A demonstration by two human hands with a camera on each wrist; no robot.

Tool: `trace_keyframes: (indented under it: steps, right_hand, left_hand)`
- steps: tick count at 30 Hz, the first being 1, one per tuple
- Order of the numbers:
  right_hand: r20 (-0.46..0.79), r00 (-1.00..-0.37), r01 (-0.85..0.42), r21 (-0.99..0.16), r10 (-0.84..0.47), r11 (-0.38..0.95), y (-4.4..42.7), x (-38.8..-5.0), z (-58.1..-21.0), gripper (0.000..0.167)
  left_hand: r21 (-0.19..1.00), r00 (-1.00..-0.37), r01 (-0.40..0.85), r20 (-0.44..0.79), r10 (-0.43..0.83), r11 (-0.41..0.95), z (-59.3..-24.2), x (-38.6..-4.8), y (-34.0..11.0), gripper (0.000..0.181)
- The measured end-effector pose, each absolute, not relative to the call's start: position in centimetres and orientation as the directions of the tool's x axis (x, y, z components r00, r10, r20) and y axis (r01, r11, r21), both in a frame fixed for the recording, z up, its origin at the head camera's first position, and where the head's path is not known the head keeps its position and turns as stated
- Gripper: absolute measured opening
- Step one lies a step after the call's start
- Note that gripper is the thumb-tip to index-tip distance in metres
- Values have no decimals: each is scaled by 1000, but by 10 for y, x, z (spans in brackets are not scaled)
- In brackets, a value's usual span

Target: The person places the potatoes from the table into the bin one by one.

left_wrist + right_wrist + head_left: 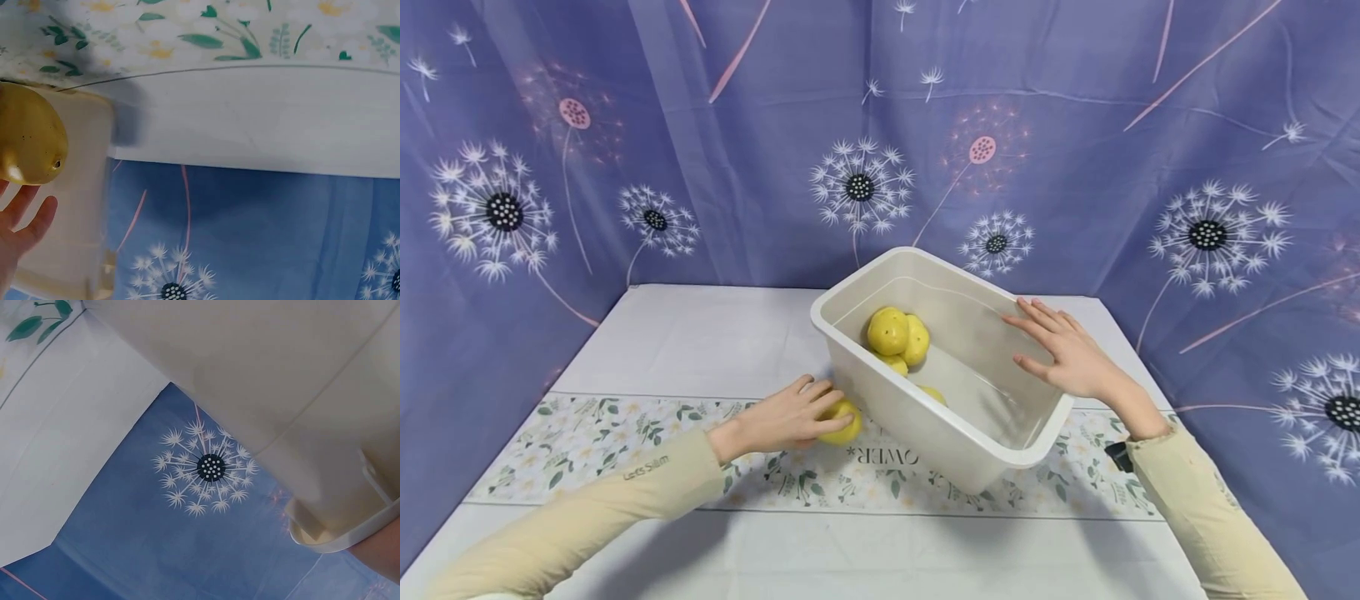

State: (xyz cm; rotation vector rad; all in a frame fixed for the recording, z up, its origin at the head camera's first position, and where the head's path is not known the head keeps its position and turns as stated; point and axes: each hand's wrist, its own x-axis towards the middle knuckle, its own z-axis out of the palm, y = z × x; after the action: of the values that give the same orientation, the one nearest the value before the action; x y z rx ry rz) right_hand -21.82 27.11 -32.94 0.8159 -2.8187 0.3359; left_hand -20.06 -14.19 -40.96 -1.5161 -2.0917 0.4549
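Note:
A pale off-white plastic bin (925, 433) stands at an angle on the table, with several yellow fruits (889, 332) inside, mostly bunched at its far left end. Outside its near left wall my left hand (793, 417) grips another yellow fruit (842, 422), which the left wrist view also shows as a smooth fruit (31, 134) with fingertips against it. My right hand (1067, 350) reaches over the right rim, its fingers spread and fairly straight across the bin's inside. In the right wrist view the bin's rim (344, 540) covers most of that hand.
The white table (820, 550) carries a band of printed flowers and leaves (625, 433) across its middle. A blue-purple curtain (760, 183) with dandelion prints encloses the back and both sides.

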Motion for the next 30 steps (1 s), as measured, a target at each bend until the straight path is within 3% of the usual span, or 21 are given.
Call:
trace_keyframes:
  steps: [6,13,25,30]
  right_hand:
    - [233,-842,-527,-164,-487,834,270,-216,-328,55]
    - [229,-830,-548,-167,-509,820,269,-215,-326,55]
    - [235,-823,-556,-150,-517,818,270,-218,-326,55]
    - [225,-828,-550,-155,-513,821,270,-217,-327,56]
  left_hand:
    - [-513,-202,803,246,948,304,-398,-191,-141,63]
    - [-581,-146,769,249,957,268,-366,-179,-141,74]
    - [-678,38,706,322,946,202,-296,-177,-130,61]
    - [-681,72,704,349,934,200,-268,-182,-115,54]
